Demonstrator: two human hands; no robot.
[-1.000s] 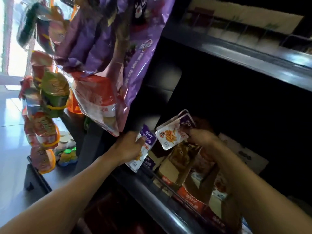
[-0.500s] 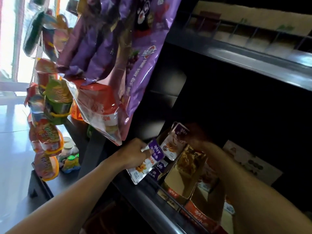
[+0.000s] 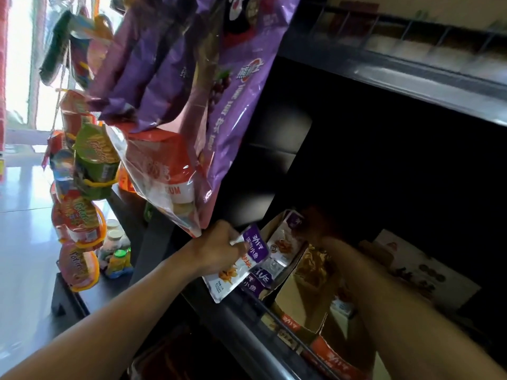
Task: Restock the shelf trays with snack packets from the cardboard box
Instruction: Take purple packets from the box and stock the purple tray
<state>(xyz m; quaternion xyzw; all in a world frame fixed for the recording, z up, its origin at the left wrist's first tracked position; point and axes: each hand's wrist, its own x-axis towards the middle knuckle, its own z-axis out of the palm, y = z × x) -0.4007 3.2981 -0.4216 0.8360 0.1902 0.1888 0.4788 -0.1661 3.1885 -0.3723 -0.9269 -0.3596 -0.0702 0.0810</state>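
Note:
My left hand (image 3: 219, 249) grips a white and purple snack packet (image 3: 238, 266) just in front of the shelf edge. Behind it a cardboard shelf tray (image 3: 270, 230) holds more of the same packets (image 3: 285, 244), standing on end. My right hand (image 3: 319, 227) reaches deep into the dark shelf at the back of that tray, touching the rearmost packet; its fingers are lost in shadow. A second cardboard tray (image 3: 299, 305) with red print stands to the right, under my right forearm.
Large purple and red snack bags (image 3: 192, 91) hang just above my left hand. Strips of chip packets (image 3: 90, 165) hang at the left, over small bottles (image 3: 118, 256) on a low ledge. A metal shelf rail (image 3: 247, 349) runs along the front. A printed carton (image 3: 428, 272) lies at the right.
My right hand has pushed the packets it held back into the tray, deeper into the shelf. My left hand keeps its packet and has stayed near the shelf edge.

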